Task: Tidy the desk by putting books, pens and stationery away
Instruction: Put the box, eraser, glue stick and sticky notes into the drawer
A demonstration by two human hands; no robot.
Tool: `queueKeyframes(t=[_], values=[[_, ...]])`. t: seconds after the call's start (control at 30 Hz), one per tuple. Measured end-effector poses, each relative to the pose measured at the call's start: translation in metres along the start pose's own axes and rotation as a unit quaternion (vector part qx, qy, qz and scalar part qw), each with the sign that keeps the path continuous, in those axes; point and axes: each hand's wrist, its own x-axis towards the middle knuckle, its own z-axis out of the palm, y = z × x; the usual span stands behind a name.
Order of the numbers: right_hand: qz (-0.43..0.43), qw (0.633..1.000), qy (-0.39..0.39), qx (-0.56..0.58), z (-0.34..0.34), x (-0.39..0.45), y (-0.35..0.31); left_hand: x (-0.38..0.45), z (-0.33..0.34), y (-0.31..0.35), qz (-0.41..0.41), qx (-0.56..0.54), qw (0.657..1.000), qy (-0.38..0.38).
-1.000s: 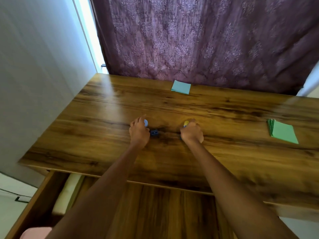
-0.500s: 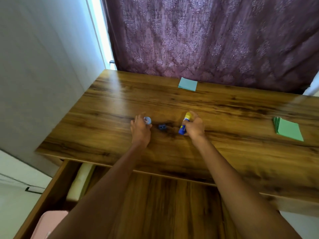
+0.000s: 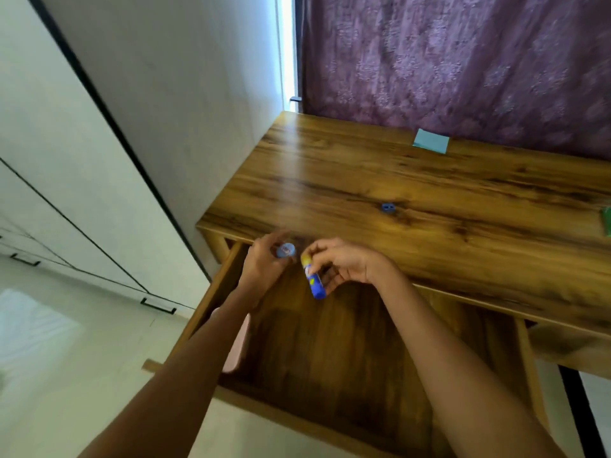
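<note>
A person's two bare arms reach forward over an open wooden drawer (image 3: 347, 352) that is pulled out from under the front edge of a wooden worktop (image 3: 429, 193). The left hand (image 3: 264, 262) has its fingers curled around a small round pale-blue object (image 3: 285, 250), possibly a cap or a roll of tape; motion blur makes it hard to tell which. The right hand (image 3: 344, 262) pinches a glue stick (image 3: 312, 276) between thumb and fingertips, its yellow end up and blue body slanting down toward the drawer. Both hands are just in front of the worktop's front edge, near its left corner, above the back of the drawer. A small blue sharpener (image 3: 387, 207) lies alone on the worktop, about midway between the front and back edges. A light-blue pad (image 3: 431, 145) rests at the back edge, against a purple curtain (image 3: 463, 61). A green pad (image 3: 606, 223) shows partly at the right edge of the view. A pink object (image 3: 238, 345) lies along the drawer's left side, partly hidden by the left forearm.
</note>
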Motion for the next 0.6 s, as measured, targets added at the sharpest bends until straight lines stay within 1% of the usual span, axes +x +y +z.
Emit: queueKeyframes(t=[0.03,0.07,0.1,0.2,0.27,0.33,0.4,0.47,0.53,0.6], values=[[0.024,0.999,-0.023,-0.024,0.008,0.0,0.004,-0.008,-0.004,-0.005,0.004,0.028,1.0,-0.003],[0.043,0.998,-0.024,-0.035,0.019,0.001,0.009,-0.016,-0.01,-0.011,0.007,0.061,0.998,-0.008],[0.057,0.998,-0.007,-0.033,0.029,0.002,0.014,-0.024,-0.016,-0.016,0.011,0.095,0.995,-0.016],[0.074,0.993,0.088,0.007,0.053,0.014,0.032,-0.039,-0.028,-0.029,0.026,0.174,0.983,-0.051],[0.075,0.987,0.142,0.032,0.069,0.027,0.047,-0.045,-0.033,-0.038,0.047,0.224,0.972,-0.051],[0.066,0.978,0.189,0.062,0.083,0.042,0.06,-0.047,-0.036,-0.045,0.042,0.219,0.975,-0.011],[0.051,0.966,0.243,0.078,0.095,0.056,0.068,-0.046,-0.04,-0.05,0.011,0.179,0.983,0.035],[0.034,0.952,0.292,0.085,0.105,0.068,0.071,-0.042,-0.045,-0.054,-0.009,0.149,0.987,0.058],[0.026,0.946,0.313,0.074,0.111,0.078,0.072,-0.038,-0.049,-0.057,-0.012,0.137,0.988,0.066],[0.026,0.95,0.304,0.065,0.117,0.087,0.073,-0.036,-0.051,-0.059,-0.007,0.127,0.989,0.073]])
